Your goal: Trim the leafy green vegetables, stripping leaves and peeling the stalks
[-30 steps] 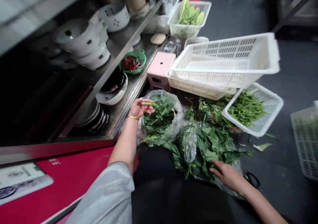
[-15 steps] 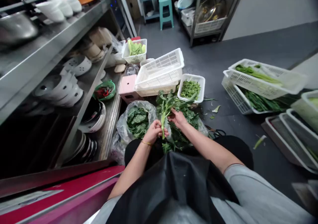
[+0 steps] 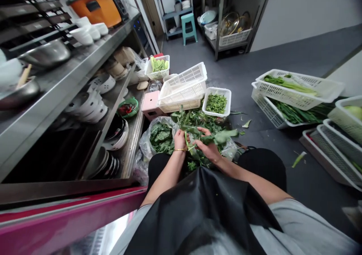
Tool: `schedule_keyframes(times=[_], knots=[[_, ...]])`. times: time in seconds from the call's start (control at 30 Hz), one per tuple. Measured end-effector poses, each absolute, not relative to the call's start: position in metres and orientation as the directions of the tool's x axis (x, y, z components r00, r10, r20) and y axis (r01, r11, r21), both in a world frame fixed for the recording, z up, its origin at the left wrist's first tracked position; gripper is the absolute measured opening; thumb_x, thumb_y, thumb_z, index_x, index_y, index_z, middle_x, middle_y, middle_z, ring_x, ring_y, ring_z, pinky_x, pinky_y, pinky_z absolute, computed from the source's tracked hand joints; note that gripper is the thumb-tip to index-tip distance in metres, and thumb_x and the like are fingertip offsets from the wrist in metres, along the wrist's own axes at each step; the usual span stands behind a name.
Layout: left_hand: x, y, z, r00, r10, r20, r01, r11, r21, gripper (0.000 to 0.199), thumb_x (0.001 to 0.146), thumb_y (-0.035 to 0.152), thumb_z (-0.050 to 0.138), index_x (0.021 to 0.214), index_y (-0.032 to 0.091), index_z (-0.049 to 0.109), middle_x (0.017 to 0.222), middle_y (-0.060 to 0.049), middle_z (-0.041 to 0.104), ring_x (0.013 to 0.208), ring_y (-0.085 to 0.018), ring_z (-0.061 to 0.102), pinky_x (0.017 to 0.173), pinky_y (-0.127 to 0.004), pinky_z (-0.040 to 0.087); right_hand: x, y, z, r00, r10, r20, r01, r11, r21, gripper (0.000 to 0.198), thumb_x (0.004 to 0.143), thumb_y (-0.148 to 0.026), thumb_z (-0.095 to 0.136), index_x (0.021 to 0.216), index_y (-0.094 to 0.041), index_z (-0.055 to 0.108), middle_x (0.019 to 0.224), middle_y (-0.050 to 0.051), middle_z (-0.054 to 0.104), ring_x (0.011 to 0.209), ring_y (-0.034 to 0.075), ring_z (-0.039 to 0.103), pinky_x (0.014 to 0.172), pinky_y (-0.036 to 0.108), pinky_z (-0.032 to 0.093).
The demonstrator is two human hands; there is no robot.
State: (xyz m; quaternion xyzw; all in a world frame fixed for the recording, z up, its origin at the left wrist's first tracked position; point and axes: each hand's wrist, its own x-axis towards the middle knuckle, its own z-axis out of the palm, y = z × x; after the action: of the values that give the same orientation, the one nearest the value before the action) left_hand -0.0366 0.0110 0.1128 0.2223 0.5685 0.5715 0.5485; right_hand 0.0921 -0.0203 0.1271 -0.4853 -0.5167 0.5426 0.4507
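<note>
My left hand [image 3: 181,140] is closed round the pale stem end of a leafy green stalk [image 3: 189,143]. Bracketing the same greens from the right, my right hand [image 3: 208,147] has its fingers curled round a leafy part, with large leaves [image 3: 224,135] sticking out past it. Both hands are above a heap of leafy greens [image 3: 203,119] in front of my lap. To the left of the heap, a clear plastic bag [image 3: 144,139] holds dark green leaves [image 3: 162,134]. Behind the heap stands a small white basket [image 3: 229,96] with trimmed greens.
Beyond the heap are a large white crate [image 3: 181,96] and a pink stool [image 3: 151,102]. A steel shelf [image 3: 70,74] with bowls runs along my left. At right are stacked vegetable baskets [image 3: 299,92]. Scraps [image 3: 299,159] lie on the dark floor.
The stalk was upright between my hands; now its leaves point to the right. My right hand has come round the leafy part, and the view has shifted slightly.
</note>
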Motion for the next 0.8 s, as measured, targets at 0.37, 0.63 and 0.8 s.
schedule_keyframes(times=[0.37,0.63,0.8], knots=[[-0.029,-0.028,0.125,-0.162,0.985,-0.066,-0.118,0.047,0.992,0.038,0.067,0.022,0.069,0.105,0.021,0.064,0.088,-0.004,0.056,0.067,-0.013,0.056,0.056,-0.023,0.043,0.082,0.029,0.130,-0.001,0.976,-0.219,-0.227,-0.214,-0.950,0.028,0.065,-0.041,0.068,0.067,-0.018,0.053,0.055,-0.002,0.055,0.040,0.008,0.043,0.038,0.023,0.037],[-0.037,-0.018,0.129,-0.229,0.918,-0.323,-0.321,0.242,0.916,0.045,0.062,0.036,0.076,0.098,0.015,0.058,0.059,0.005,0.050,0.038,-0.005,0.041,0.037,-0.019,0.025,0.068,-0.012,0.106,0.140,0.966,-0.218,-0.174,-0.193,-0.966,0.024,0.068,-0.041,0.061,0.074,-0.019,0.055,0.065,0.001,0.062,0.045,0.012,0.052,0.042,0.026,0.046],[-0.026,-0.020,0.121,-0.053,0.944,-0.327,-0.307,0.296,0.905,0.033,0.061,0.039,0.078,0.071,0.014,0.059,0.050,0.006,0.044,0.038,-0.005,0.039,0.039,-0.019,0.027,0.089,-0.006,0.116,0.056,0.997,-0.061,0.163,-0.070,-0.984,0.018,0.074,-0.036,0.061,0.072,-0.018,0.059,0.065,0.005,0.064,0.066,0.020,0.060,0.060,0.031,0.051]])
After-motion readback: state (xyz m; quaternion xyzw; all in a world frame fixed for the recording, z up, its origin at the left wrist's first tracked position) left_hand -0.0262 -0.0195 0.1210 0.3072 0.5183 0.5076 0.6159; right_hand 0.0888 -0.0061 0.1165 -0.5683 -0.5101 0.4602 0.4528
